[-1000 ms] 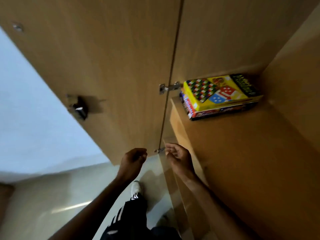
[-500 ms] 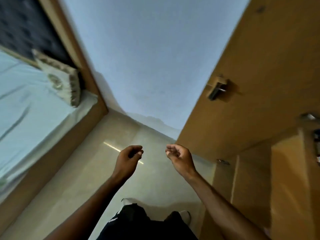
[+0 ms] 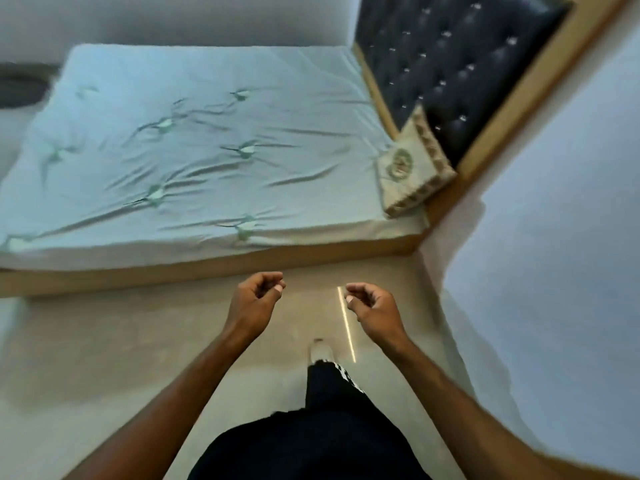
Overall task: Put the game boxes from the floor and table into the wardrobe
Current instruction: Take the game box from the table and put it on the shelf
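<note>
Between boxes: both hands empty, walking.
Left hand at 11 o'clock and right hand at 1, fingers loosely curled, grasping nothing, probably ready for the next pickup; bed beyond; no box or wardrobe visible.

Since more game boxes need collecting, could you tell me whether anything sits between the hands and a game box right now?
That cannot be judged: no game box shows in this view. The left hand and right hand hang empty, fingers curled, over bare floor beside the bed.
</note>
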The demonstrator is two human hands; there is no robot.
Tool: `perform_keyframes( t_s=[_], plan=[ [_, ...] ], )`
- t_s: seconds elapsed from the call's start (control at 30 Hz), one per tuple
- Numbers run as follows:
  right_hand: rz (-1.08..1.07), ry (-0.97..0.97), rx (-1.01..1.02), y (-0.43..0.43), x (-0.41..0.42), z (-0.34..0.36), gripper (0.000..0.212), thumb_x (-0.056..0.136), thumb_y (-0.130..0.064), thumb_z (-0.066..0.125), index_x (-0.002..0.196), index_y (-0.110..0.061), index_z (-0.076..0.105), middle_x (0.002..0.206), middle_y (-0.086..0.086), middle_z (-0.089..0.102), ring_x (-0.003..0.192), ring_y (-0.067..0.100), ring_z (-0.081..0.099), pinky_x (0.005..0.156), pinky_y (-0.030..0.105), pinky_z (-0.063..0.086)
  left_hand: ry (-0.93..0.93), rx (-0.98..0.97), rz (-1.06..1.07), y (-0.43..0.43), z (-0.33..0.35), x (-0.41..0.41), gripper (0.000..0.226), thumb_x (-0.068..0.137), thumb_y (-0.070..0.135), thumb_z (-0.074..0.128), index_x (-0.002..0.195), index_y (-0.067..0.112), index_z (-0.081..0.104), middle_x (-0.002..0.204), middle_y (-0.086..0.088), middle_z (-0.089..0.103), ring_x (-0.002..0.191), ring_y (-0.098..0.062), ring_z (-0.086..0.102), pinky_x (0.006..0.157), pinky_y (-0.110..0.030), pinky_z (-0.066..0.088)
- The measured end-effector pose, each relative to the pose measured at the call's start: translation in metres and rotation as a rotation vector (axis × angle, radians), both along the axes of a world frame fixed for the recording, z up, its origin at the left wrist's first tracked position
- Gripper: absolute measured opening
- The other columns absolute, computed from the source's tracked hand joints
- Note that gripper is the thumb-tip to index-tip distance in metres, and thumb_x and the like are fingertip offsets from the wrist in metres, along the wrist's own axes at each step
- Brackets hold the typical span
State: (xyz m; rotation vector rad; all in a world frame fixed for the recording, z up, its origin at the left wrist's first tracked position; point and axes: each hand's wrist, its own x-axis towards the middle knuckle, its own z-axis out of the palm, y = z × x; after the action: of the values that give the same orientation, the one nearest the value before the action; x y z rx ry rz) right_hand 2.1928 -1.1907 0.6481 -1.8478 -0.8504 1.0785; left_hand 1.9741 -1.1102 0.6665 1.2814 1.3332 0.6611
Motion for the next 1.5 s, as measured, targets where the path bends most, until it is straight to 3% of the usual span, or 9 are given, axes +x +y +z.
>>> perform_keyframes(
  t_s=[0.13,0.33,0.47,0.63,0.97,1.23,1.5],
  plan=[
    [0.205,0.008,0.006,0.101,-0.054,0.003,0.019,0.087,-0.010,0.067,0.099,-0.024,0.071,0.095,-0.001,0.073,0.091,0.012,0.069,0.086,0.030,0.057,-0.009,-0.030,0.194,0.051,-0.003,-0.059,0.021,0.090,0.006,0.065,0.110,0.012,0.069,0.100,-0.005,0.074,0.096,-0.018,0.069,0.090,-0.030,0.055],
    [0.519,0.005,-0.005,0.249,-0.159,0.008,0.023,0.090,-0.013,0.065,0.112,-0.018,0.070,0.103,-0.005,0.071,0.096,0.006,0.067,0.085,0.021,0.055,0.008,-0.060,0.410,0.137,-0.005,-0.160,0.022,0.092,0.010,0.064,0.104,0.028,0.066,0.101,0.000,0.073,0.098,-0.014,0.069,0.090,-0.029,0.055],
    [0.736,-0.036,0.005,0.319,-0.229,0.012,0.022,0.091,-0.014,0.064,0.113,-0.019,0.068,0.101,-0.008,0.070,0.094,0.002,0.065,0.076,0.012,0.051,0.000,-0.047,0.565,0.166,-0.002,-0.226,0.023,0.092,0.013,0.063,0.107,0.030,0.066,0.104,0.002,0.072,0.101,-0.014,0.068,0.092,-0.032,0.056],
    [1.014,-0.039,-0.002,0.403,-0.365,0.016,0.021,0.090,-0.013,0.064,0.108,-0.021,0.070,0.098,-0.007,0.072,0.092,0.006,0.068,0.079,0.021,0.055,-0.029,-0.038,0.919,0.189,-0.005,-0.332,0.022,0.091,0.010,0.063,0.103,0.029,0.068,0.100,0.000,0.074,0.096,-0.016,0.069,0.091,-0.036,0.057],
    [1.423,-0.121,0.036,0.486,-0.686,0.013,0.020,0.089,-0.019,0.065,0.108,-0.022,0.070,0.098,-0.005,0.072,0.091,0.009,0.068,0.083,0.031,0.059,-0.039,0.026,1.336,0.220,-0.006,-0.593,0.017,0.090,0.007,0.063,0.100,0.020,0.069,0.096,-0.003,0.074,0.090,-0.021,0.070,0.090,-0.037,0.057],
    [1.567,-0.016,0.060,0.502,-0.927,0.024,0.019,0.089,-0.016,0.066,0.107,-0.020,0.070,0.097,-0.002,0.073,0.091,0.012,0.069,0.080,0.027,0.056,-0.036,0.064,1.538,0.219,0.005,-0.792,0.022,0.089,0.004,0.063,0.096,0.024,0.070,0.093,-0.003,0.075,0.088,-0.021,0.070,0.091,-0.041,0.057],
    [1.683,0.001,0.022,0.538,-1.152,-0.007,0.016,0.088,-0.018,0.067,0.102,-0.022,0.072,0.089,-0.003,0.074,0.081,0.009,0.068,0.069,0.024,0.050,0.026,-0.010,1.653,0.231,-0.025,-0.988,0.023,0.089,0.003,0.063,0.096,0.024,0.069,0.093,-0.003,0.075,0.087,-0.021,0.070,0.089,-0.041,0.057]
  ],
)
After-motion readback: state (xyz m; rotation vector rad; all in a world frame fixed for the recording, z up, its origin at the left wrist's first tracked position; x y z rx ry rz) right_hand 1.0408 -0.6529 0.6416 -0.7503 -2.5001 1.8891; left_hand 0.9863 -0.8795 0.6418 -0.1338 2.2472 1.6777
